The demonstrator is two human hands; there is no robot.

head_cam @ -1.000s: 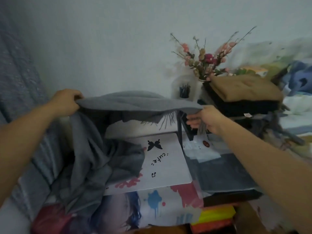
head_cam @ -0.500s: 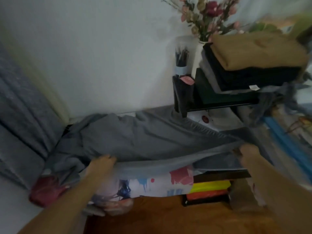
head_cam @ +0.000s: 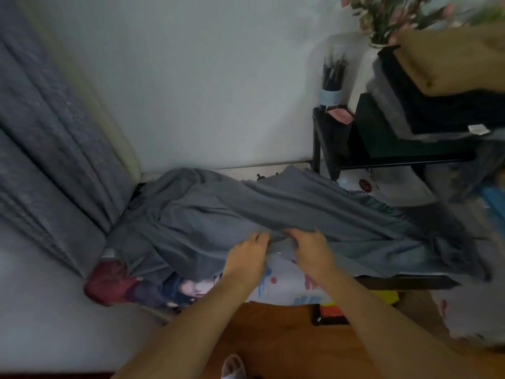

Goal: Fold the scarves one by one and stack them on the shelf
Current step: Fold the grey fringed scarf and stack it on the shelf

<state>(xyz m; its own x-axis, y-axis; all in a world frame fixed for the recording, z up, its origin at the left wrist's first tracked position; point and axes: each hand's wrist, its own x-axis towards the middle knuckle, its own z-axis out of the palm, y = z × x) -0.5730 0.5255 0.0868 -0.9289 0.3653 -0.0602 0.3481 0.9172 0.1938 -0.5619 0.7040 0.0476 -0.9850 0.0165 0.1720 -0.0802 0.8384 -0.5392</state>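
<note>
A long grey scarf (head_cam: 273, 214) lies spread across the low surface, from the curtain on the left to the black shelf on the right. My left hand (head_cam: 247, 257) and my right hand (head_cam: 310, 248) sit side by side at the middle of its near edge, fingers curled into the bunched cloth. On the black shelf (head_cam: 388, 157) at the upper right stands a stack of folded scarves: a tan one (head_cam: 453, 61) on top, dark ones (head_cam: 437, 105) beneath.
A printed cloth with blue and red splashes (head_cam: 287, 288) lies under the scarf. A dark red bundle (head_cam: 109, 283) sits at the left end. A grey curtain (head_cam: 41, 149) hangs on the left. A pen cup (head_cam: 332, 77) and flowers (head_cam: 388, 15) stand behind the shelf.
The scarf was held up stretched between both hands, then came down flat on the surface. Both hands moved from its ends to the middle of the near edge.
</note>
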